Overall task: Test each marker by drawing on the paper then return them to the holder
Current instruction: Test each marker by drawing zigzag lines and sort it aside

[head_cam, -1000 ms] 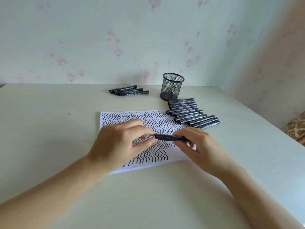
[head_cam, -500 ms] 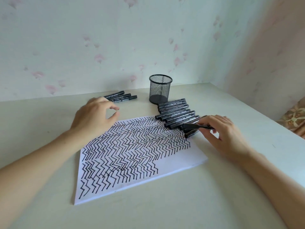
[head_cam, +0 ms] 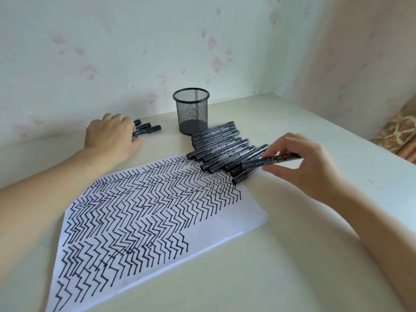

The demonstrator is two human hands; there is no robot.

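Two hands are at work over a pale table (head_cam: 292, 255). The fingers (head_cam: 273, 152) of the right hand (head_cam: 299, 167) pinch one black marker (head_cam: 267, 161) near its rear half, thumb below and fingertips above. The marker is capped, lies nearly level, and its cap end points left. It hangs just above the near end of a row of black markers (head_cam: 216, 149) that lie side by side on the table, their left ends touching or overlapping the far right edge of the paper (head_cam: 236, 219).

The left hand (head_cam: 111, 137) rests palm down at the far left of the table, its fingers (head_cam: 137, 144) curled over the left ends of a small group of markers (head_cam: 147, 129). Whether they truly grip one of these or only lie on them cannot be told, since the hand hides the contact.

The paper lies slanted on the table between the two forearms, and black zigzag strokes cover most of it, leaving a bare white strip along its near right side. The black mesh holder (head_cam: 191, 111) stands upright near the wall, between the small group of markers and the row, just beyond the row's far end. No marker is seen in it. Behind the table rises a pale wall (head_cam: 135, 52) with faint pink flowers.
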